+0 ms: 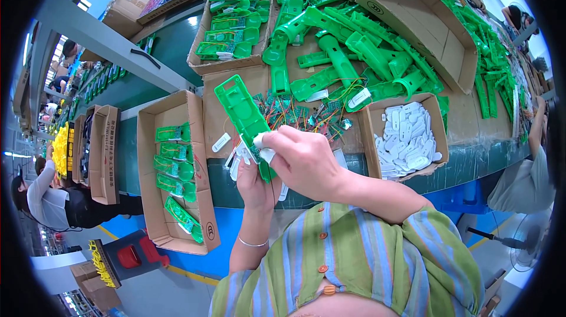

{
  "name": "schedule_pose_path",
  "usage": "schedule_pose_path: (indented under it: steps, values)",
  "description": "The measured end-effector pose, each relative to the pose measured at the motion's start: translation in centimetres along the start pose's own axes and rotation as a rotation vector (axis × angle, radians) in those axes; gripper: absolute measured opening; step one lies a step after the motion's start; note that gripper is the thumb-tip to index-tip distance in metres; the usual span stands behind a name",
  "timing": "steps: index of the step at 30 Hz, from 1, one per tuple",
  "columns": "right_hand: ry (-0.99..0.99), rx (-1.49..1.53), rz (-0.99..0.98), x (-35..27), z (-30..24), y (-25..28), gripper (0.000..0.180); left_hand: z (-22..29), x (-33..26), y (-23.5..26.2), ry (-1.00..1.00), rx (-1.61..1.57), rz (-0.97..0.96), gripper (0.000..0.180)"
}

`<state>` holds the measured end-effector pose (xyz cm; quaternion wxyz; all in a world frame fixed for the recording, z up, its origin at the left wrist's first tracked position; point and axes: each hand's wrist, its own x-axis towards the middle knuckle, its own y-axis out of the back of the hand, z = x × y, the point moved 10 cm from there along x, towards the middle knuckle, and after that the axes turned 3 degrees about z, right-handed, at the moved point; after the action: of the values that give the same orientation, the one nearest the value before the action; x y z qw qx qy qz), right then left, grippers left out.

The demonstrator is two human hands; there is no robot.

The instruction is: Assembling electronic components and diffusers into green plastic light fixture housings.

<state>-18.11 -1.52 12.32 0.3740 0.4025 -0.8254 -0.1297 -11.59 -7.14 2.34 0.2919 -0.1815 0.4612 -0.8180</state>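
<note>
A long green plastic casing half [240, 108] is tilted up over the bench, its hollow inner side showing. My left hand [257, 186] is closed around its lower part from below. White covering shows on the fingertips of my right hand [306, 155], which are pinched against the same casing near its lower end; whether a small part is between them is hidden. Just beyond the hands lies a tangled heap of small circuit boards with coloured wires [306, 118]. A loose white oval plastic piece [221, 142] rests on the bench left of the casing.
Left of me stands a cardboard box [204, 199] with several fitted green casings; another such box [194, 65] is farther back. White oval covers [407, 140] fill a carton at right. Green casings [336, 60] pile up behind, beside a tilted empty carton [418, 22]. Other people work around.
</note>
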Motion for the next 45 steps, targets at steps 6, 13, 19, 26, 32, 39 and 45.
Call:
schedule_pose_path:
  steps: [6,13,19,26,32,39,45]
  values:
    - [0.232,-0.098,0.022,0.4,-1.9,0.7,0.028,-0.1,0.0,0.8,0.052,-0.015,0.113,0.038]
    - [0.365,-0.249,-0.014,-0.7,-2.8,0.3,0.028,-0.3,-0.1,-0.2,0.028,0.019,0.053,0.038]
    - [0.421,-0.329,-0.013,-0.7,-4.0,0.5,0.028,-0.2,-0.5,0.1,0.008,0.062,0.070,0.036]
    - [0.429,-0.357,-0.109,-0.9,-3.9,0.4,0.028,0.6,-0.7,-0.6,-0.006,0.243,0.151,0.034]
    - [0.431,-0.342,-0.087,-0.9,-4.3,0.2,0.028,0.0,-1.2,0.0,-0.006,0.202,0.160,0.035]
    - [0.416,-0.245,-0.127,-0.9,-3.3,0.3,0.031,-0.7,-1.1,-0.1,0.103,0.040,0.156,0.037]
    - [0.333,-0.251,-0.113,-1.0,-2.3,0.3,0.029,-0.6,-0.7,0.0,0.083,0.036,0.140,0.038]
